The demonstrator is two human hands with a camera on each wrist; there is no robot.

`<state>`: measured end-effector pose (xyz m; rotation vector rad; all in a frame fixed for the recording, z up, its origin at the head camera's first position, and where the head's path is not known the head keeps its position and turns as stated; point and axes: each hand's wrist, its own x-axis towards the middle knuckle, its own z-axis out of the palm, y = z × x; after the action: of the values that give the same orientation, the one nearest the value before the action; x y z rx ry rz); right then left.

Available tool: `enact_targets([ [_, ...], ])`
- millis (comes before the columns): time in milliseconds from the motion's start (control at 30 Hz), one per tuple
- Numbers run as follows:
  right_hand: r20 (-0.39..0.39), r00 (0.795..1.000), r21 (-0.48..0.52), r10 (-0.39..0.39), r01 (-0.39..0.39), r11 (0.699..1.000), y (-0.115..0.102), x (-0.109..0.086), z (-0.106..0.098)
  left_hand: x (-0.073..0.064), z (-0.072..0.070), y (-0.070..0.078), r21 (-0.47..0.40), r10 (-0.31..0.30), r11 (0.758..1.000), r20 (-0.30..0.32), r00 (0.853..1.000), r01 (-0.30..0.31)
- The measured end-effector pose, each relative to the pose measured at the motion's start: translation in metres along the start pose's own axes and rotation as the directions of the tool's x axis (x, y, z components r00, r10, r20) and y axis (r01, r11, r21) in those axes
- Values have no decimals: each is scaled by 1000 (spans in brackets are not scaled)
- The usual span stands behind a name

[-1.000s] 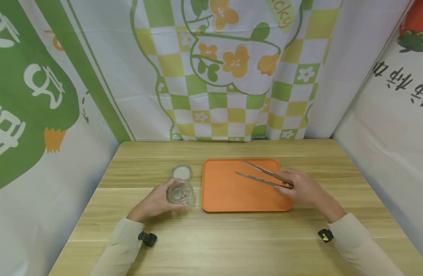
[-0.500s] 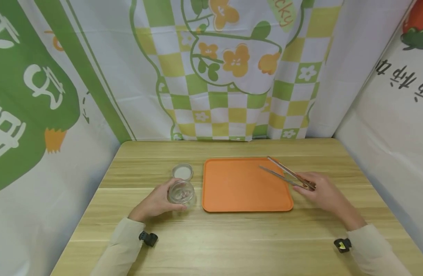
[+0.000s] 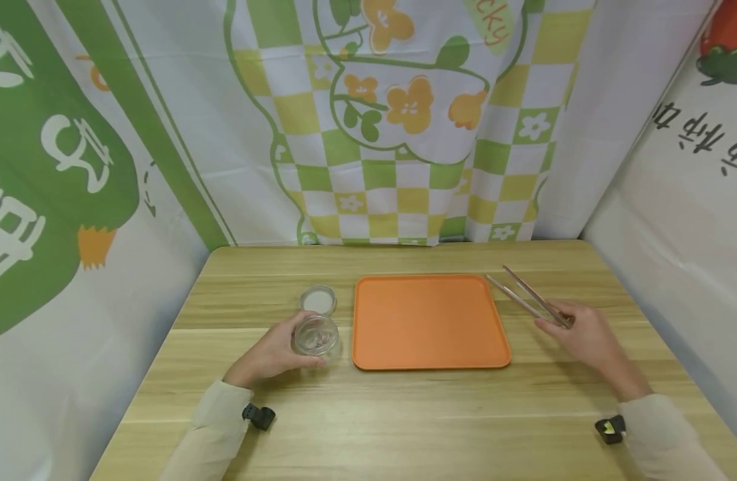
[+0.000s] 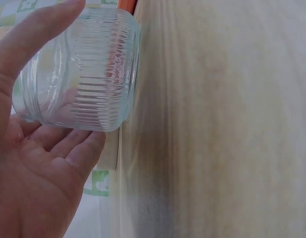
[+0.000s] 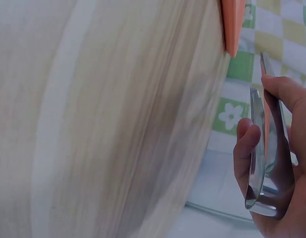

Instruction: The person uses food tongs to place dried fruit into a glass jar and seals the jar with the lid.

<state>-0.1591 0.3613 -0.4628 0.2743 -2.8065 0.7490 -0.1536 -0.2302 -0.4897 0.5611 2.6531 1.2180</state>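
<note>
A clear glass jar (image 3: 316,336) stands on the table left of the orange tray, its mouth facing up. My left hand (image 3: 272,351) grips its side, thumb and fingers curved around it; the left wrist view shows ribbed walls on the jar (image 4: 101,74). Something small shows at the jar's bottom, too unclear to name. My right hand (image 3: 587,337) holds metal tongs (image 3: 535,296) by their bent end, to the right of the tray. The tongs' two arms stand apart with nothing between their tips, which point to the tray's far right corner.
The orange tray (image 3: 431,322) lies in the middle of the wooden table (image 3: 404,427). Just behind the jar, a round lid (image 3: 318,302) lies flat. A checkered cloth (image 3: 380,174) hangs at the table's back edge, with printed sheets on both sides.
My right hand has moved right with the tongs, from over the tray to beside it. The left hand and the jar have stayed in place.
</note>
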Motion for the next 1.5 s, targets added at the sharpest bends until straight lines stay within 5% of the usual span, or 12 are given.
enact_targets([
  [433, 106, 989, -47, 100, -95, 994, 22, 9, 5, -1, 1, -1, 1, 1, 1000, 9, 1000, -1],
  [1500, 187, 975, -245, 118, -70, 967, 24, 16, 7, 0, 0, 3, 14, 0, 1000, 1, 1000, 0],
])
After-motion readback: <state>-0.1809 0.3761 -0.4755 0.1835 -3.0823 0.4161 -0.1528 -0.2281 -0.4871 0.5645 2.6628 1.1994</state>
